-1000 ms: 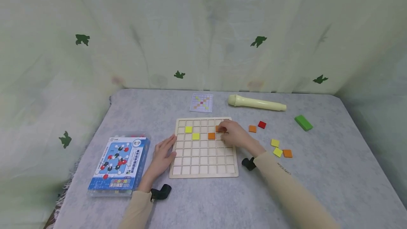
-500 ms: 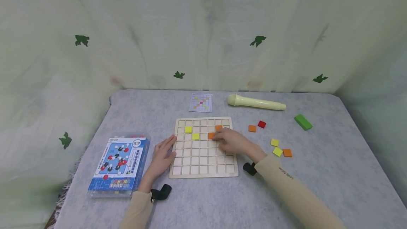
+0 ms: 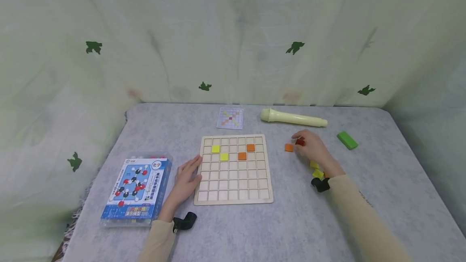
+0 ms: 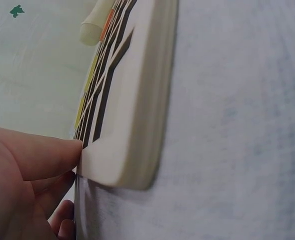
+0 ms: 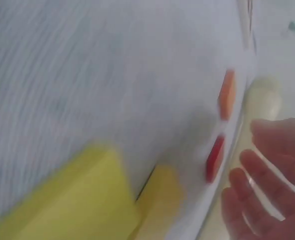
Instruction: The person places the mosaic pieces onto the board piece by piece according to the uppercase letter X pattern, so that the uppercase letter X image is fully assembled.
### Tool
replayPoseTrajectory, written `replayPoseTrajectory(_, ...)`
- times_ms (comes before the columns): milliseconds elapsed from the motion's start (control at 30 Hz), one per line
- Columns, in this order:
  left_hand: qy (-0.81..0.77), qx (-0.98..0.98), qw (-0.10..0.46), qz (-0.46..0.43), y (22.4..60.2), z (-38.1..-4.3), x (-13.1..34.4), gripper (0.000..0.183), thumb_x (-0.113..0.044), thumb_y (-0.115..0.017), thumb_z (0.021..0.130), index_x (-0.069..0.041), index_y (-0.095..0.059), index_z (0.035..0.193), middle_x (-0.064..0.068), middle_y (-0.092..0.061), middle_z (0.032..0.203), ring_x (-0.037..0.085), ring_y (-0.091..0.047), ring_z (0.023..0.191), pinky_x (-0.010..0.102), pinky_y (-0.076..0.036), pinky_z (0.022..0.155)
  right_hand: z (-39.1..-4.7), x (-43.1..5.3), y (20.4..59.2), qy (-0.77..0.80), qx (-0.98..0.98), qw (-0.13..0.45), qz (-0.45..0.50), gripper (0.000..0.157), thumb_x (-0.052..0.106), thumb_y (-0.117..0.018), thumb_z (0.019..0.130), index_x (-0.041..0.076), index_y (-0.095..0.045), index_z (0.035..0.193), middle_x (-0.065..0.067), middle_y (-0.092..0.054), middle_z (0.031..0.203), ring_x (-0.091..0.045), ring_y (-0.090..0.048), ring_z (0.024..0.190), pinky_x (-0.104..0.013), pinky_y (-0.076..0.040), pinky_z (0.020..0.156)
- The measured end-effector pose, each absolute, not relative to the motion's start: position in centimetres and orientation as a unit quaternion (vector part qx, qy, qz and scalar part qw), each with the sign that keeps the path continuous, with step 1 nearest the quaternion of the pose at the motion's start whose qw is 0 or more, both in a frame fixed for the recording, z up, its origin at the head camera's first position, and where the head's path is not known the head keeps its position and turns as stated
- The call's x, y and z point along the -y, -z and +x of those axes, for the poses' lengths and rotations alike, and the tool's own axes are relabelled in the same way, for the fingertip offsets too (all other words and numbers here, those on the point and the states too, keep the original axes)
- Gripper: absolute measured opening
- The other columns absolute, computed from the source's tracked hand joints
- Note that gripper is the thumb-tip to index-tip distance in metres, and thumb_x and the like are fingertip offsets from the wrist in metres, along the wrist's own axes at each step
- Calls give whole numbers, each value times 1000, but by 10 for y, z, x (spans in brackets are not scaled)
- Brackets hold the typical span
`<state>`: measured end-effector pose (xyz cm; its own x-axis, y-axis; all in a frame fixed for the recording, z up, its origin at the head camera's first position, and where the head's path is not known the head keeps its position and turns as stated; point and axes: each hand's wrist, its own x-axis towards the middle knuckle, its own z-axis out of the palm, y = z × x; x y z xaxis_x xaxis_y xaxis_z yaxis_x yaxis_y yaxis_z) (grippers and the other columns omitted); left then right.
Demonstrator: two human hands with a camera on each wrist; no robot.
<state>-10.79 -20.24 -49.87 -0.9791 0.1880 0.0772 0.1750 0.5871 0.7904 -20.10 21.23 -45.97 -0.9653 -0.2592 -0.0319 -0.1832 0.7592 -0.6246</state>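
Observation:
A wooden grid board (image 3: 233,179) lies on the table with two yellow tiles and two orange tiles in its upper rows. My left hand (image 3: 185,179) rests against the board's left edge, fingers fairly straight; in the left wrist view its thumb touches the board's rim (image 4: 110,167). Off to the right, my right hand (image 3: 312,148) is over a red tile (image 3: 300,142), partly covering it. In the right wrist view that red tile (image 5: 215,159) lies on the table, apart from the loosely bent fingers. An orange tile (image 3: 289,147) sits just left of this hand.
Two yellow tiles (image 3: 318,174) and a mostly hidden orange tile lie below the right hand. A pattern card (image 3: 230,118) and a cream microphone-shaped object (image 3: 293,117) lie behind the board. A green block (image 3: 347,140) is at right, a boxed molecule model set (image 3: 136,189) at left.
My right hand has left the orange tiles on the board and moved right to the loose red tile. The left hand has stayed at the board's edge.

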Motion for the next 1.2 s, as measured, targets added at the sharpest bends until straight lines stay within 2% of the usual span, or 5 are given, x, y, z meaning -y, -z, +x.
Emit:
replayPoseTrajectory(267,-449,-883,-41,131,501,-105,202,53,-3,-53,92,5,-39,142,17,-32,151,40,-22,127,54,-19,97,-208,-229,469,300,-945,81,-98,24,-5,-61,84,-5,-62,108,-19,-57,106,-32,-53,95,-48,-45,85)
replayPoseTrajectory(433,-451,-885,-15,112,500,-106,203,54,1,-54,91,7,-37,142,20,-30,151,42,-19,130,57,-17,100,-210,-218,467,307,-944,74,-97,22,-6,-62,84,-4,-61,106,-18,-58,106,-31,-54,95,-46,-46,84)
replayPoseTrajectory(600,-446,-889,1,102,498,-106,204,54,2,-54,92,7,-36,143,20,-28,152,42,-18,132,57,-16,101,-204,-183,460,331,-928,69,-158,22,-4,-64,82,-1,-63,104,-13,-60,103,-29,-56,95,-44,-48,82)
replayPoseTrajectory(900,-453,-886,2,105,497,-107,205,54,2,-55,92,7,-37,143,19,-28,152,41,-18,132,57,-16,101,-184,-94,456,334,-892,123,-279,22,0,-66,83,10,-66,103,5,-60,96,-15,-55,91,-30,-47,80)
replayPoseTrajectory(1200,-447,-888,0,106,497,-107,203,54,1,-55,92,7,-37,142,19,-29,152,41,-18,132,59,-14,100,-173,-49,455,262,-894,128,-339,28,-8,-57,81,9,-66,102,4,-56,95,-14,-49,86,-27,-44,78)
